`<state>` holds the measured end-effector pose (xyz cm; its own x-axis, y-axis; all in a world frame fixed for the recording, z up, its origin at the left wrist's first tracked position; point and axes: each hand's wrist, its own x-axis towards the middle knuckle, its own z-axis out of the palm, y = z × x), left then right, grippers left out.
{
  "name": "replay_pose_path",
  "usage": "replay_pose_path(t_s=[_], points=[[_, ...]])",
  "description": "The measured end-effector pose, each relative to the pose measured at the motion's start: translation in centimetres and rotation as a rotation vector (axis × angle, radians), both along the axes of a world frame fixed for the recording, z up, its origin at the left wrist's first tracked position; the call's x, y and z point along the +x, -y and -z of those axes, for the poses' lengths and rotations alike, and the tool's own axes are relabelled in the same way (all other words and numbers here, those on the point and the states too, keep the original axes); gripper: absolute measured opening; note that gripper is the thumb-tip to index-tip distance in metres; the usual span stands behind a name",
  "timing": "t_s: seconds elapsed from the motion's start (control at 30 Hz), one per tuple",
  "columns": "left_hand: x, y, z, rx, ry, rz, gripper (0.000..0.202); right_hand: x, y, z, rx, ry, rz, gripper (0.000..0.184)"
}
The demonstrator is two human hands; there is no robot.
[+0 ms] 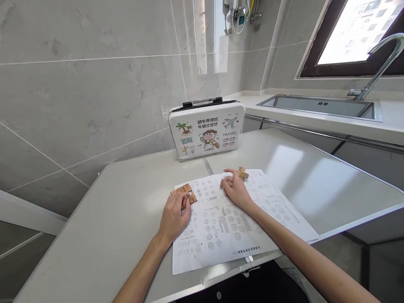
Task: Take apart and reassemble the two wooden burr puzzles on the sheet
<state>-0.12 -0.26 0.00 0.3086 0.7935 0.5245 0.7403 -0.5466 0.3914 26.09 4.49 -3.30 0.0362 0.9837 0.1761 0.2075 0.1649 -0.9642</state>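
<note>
My left hand (pixel 175 215) rests at the left edge of a printed paper sheet, fingers curled over a brown wooden puzzle piece (pixel 192 198). More flat reddish-brown wooden pieces (pixel 181 190) lie against its fingertips, partly hidden by the hand. My right hand (pixel 236 190) lies on the upper part of the sheet (pixel 198 263), index finger stretched to the left and the other fingers loosely bent, with nothing visible in them. Just behind it sits a small lighter wooden block piece (pixel 242 173), apparently made of crossed sticks. Line drawings of puzzle shapes cover the sheet.
A white case (pixel 206 132) with cartoon prints and a black handle stands at the back of the folding table (pixel 126 202), near the tiled wall. A counter with a sink (pixel 318 106) and a metal faucet (pixel 378 67) is at the right, under a window.
</note>
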Motion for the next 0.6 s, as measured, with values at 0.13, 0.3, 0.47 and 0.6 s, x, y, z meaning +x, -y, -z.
replay_pose_path(t_s=[0.13,0.3,0.47,0.6], points=[[0.0,-0.1,0.0,0.001,-0.014,0.013,0.015,-0.1,-0.2,-0.3,-0.045,-0.13,0.044,0.065],[0.0,-0.1,0.0,-0.01,-0.017,0.03,0.015,0.4,-0.7,-0.2,-0.095,-0.233,0.06,0.08],[0.1,0.0,-0.1,-0.018,-0.013,0.04,0.014,0.8,-1.1,0.4,-0.117,-0.277,0.063,0.074],[0.2,0.0,-0.3,-0.015,-0.021,0.042,0.014,0.7,-0.9,0.0,-0.121,-0.242,0.066,0.056]])
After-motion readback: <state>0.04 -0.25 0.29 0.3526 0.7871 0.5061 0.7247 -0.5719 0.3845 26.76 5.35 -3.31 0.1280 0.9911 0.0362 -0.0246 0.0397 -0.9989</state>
